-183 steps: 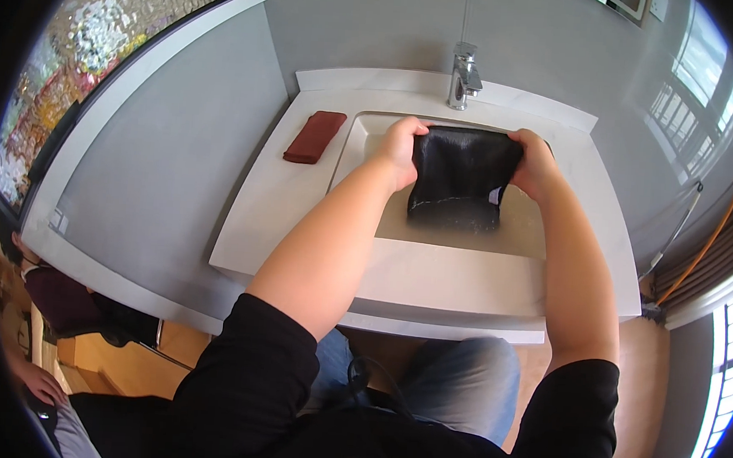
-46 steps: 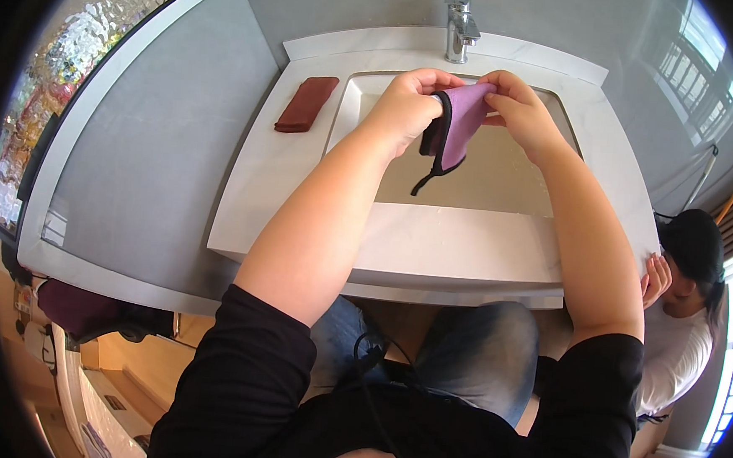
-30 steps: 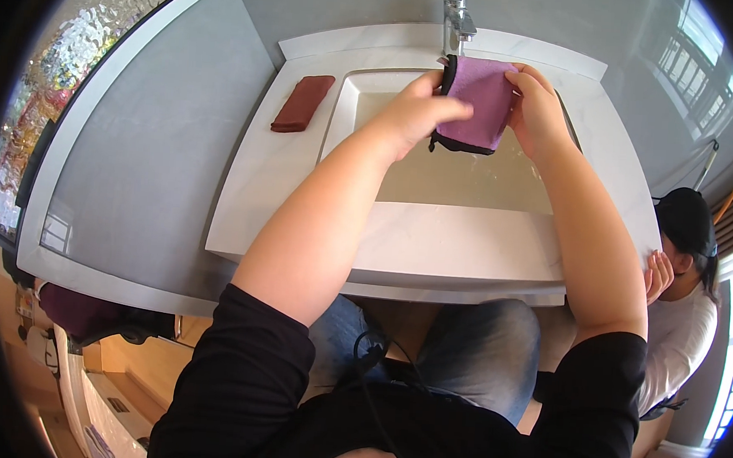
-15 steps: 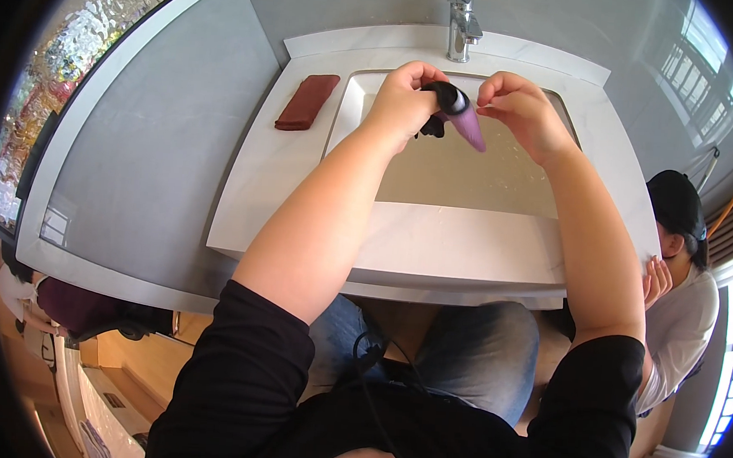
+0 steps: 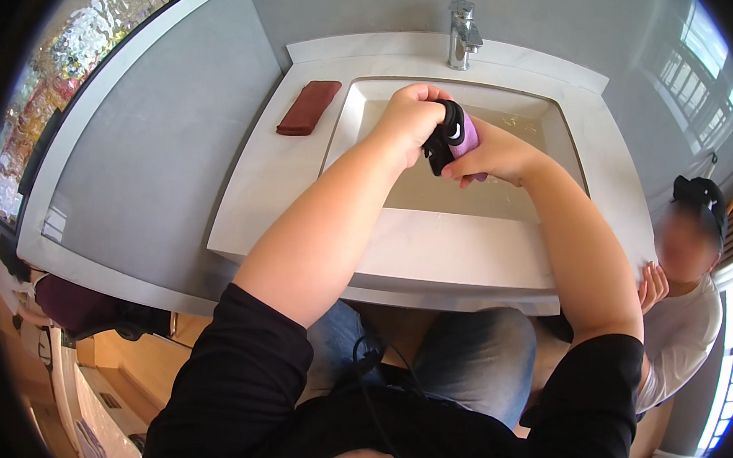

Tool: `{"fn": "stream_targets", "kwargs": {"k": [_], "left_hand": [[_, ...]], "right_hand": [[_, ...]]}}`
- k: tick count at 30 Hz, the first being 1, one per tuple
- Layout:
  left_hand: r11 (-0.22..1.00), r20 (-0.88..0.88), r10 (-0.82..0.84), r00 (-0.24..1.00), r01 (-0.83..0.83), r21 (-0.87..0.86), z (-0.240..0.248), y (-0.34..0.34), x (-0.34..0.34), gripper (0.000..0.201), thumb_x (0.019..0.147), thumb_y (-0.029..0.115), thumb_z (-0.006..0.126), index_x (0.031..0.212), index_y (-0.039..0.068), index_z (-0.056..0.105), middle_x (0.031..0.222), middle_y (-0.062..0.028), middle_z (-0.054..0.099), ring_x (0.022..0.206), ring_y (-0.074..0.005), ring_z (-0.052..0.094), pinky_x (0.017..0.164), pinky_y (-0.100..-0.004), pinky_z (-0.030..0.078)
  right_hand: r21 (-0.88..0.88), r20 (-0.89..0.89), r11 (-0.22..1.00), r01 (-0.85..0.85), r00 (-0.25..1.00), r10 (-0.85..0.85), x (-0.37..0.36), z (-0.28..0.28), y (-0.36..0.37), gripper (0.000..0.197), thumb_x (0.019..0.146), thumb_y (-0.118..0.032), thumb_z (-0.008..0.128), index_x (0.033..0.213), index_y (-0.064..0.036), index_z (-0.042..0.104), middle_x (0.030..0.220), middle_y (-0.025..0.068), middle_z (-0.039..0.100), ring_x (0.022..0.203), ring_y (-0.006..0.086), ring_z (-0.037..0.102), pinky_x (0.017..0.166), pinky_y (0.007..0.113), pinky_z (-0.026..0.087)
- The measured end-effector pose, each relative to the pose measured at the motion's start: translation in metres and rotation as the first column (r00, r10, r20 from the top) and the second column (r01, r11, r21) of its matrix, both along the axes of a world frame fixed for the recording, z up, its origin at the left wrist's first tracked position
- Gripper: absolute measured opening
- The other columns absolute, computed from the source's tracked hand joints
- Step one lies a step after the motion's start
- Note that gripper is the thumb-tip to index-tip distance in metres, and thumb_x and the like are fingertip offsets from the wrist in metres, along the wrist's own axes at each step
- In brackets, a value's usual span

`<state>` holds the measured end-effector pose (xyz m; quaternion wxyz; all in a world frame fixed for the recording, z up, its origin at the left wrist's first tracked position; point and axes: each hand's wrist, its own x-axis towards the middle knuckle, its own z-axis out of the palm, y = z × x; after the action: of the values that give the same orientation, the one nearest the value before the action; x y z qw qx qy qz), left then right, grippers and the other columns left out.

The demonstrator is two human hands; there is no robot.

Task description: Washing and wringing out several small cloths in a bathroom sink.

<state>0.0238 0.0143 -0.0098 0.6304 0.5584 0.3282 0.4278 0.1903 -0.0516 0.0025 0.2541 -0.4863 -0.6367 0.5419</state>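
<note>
Above the rectangular sink point(image 5: 561, 128), both hands are on a small black-and-purple sock-like piece of fabric point(image 5: 470, 136). My left hand point(image 5: 412, 124) grips its black, rolled part. From the right, my right hand point(image 5: 499, 153) is wrapped round the purple part, its thumb lying along the near side. The lower end of the fabric is mostly hidden by the right-hand fingers. Below, the basin looks filled with water, with small bubbles on its surface.
A folded brown-red cloth point(image 5: 308, 108) lies on the white counter point(image 5: 251, 188) left of the basin. A chrome faucet point(image 5: 462, 35) stands behind it. A grey panel point(image 5: 157, 149) borders the left side. Another person point(image 5: 685, 307) crouches at the right, one hand on the counter edge.
My right hand has moved from pinching beside the hanging purple end to wrapping round it. Both hands are slightly lower. The other person's head has turned and shifted right.
</note>
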Motion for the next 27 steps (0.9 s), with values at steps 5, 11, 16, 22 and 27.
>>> {"fn": "stream_targets", "kwargs": {"k": [5,11,16,22,27], "left_hand": [[0.937,0.339,-0.033,0.940,0.147,-0.316,0.007,0.008,-0.006,0.025,0.081,0.003,0.062,0.106,0.005,0.062,0.097,-0.0081,0.065,0.097,-0.0202,0.062,0.084,-0.0368,0.051],[0.893,0.039,-0.206,0.978,0.172,0.416,0.010,-0.007,-0.003,0.067,0.070,-0.011,0.048,0.134,0.008,0.050,0.143,-0.0141,0.040,0.132,-0.0322,0.045,0.103,-0.0438,0.047],[0.217,-0.345,0.213,0.914,0.300,0.929,-0.007,-0.010,0.016,0.081,0.065,-0.012,0.065,0.137,0.026,0.056,0.148,-0.0103,0.040,0.136,-0.0382,0.038,0.105,-0.0462,0.045],[0.211,-0.429,0.175,0.886,0.391,0.896,-0.021,-0.003,0.018,0.060,0.072,0.001,0.075,0.129,0.017,0.063,0.120,-0.0131,0.059,0.110,-0.0370,0.056,0.095,-0.0427,0.049],[0.659,-0.668,0.144,0.730,0.433,0.615,-0.024,-0.013,0.020,0.039,0.075,0.000,0.073,0.112,0.009,0.065,0.107,-0.0153,0.062,0.100,-0.0347,0.061,0.085,-0.0409,0.052]], "right_hand": [[-0.003,-0.104,0.988,0.156,0.982,-0.156,0.008,-0.002,0.005,0.043,0.073,-0.013,0.080,0.111,-0.0076,0.062,0.092,0.0030,0.062,0.078,0.0131,0.061,0.065,0.029,0.054],[-0.148,-0.342,0.963,0.223,0.902,-0.262,0.030,-0.002,0.004,0.031,0.079,-0.010,0.074,0.107,-0.0088,0.062,0.088,0.0027,0.061,0.075,0.0144,0.062,0.064,0.033,0.053],[-0.306,-0.342,0.952,0.012,0.932,-0.122,0.044,-0.004,0.013,0.019,0.080,-0.014,0.075,0.087,-0.0113,0.058,0.071,0.0012,0.055,0.057,0.0152,0.056,0.055,0.032,0.046],[-0.415,-0.100,0.908,-0.064,0.995,0.025,0.047,-0.013,0.019,0.019,0.078,-0.011,0.077,0.084,-0.0055,0.060,0.061,0.0030,0.052,0.050,0.0136,0.049,0.047,0.031,0.038],[-0.354,0.155,0.935,0.029,0.988,0.028,0.016,0.003,0.003,0.027,0.075,-0.010,0.078,0.072,-0.0072,0.052,0.057,0.0028,0.048,0.047,0.0133,0.047,0.046,0.029,0.037]]}}
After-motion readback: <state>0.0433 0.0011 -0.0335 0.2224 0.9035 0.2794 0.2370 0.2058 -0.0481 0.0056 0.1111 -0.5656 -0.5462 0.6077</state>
